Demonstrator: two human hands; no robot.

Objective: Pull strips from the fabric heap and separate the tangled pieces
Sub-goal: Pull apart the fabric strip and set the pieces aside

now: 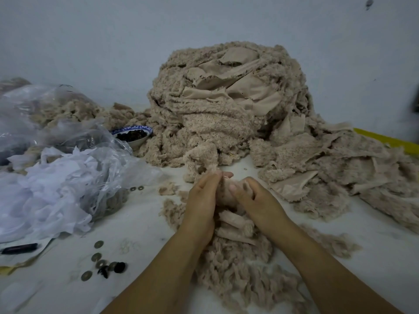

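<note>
Fabric heap [226, 105] stands in the upper centre of the frame, against the wall [90, 41], and its beige fleece spreads down toward the right edge. Just below its foot, at the centre of the frame, the left hand [200, 200] and the right hand [258, 200] come together around one fuzzy strip [223, 196]. Both hands have the fingers curled on it: the left closes its fingertips [224, 174] over the top, and the right presses its thumb on the fleece side. The strip has its long axis nearly vertical in the frame. Its near end sits between the two hands, and its far end climbs up and a little left into the foot of the heap, where it seems caught among other pieces. To do this step well, I think one hand should hold the strip close to the tangle while the other pulls along its length, toward the lower edge of the frame. The pull should be slow and not sideways, so that the fleece does not tear or drag the heap down. At the lower centre, below the hands, loose pieces [238, 268] lie partly rolled; the freed strip can go there.
</note>
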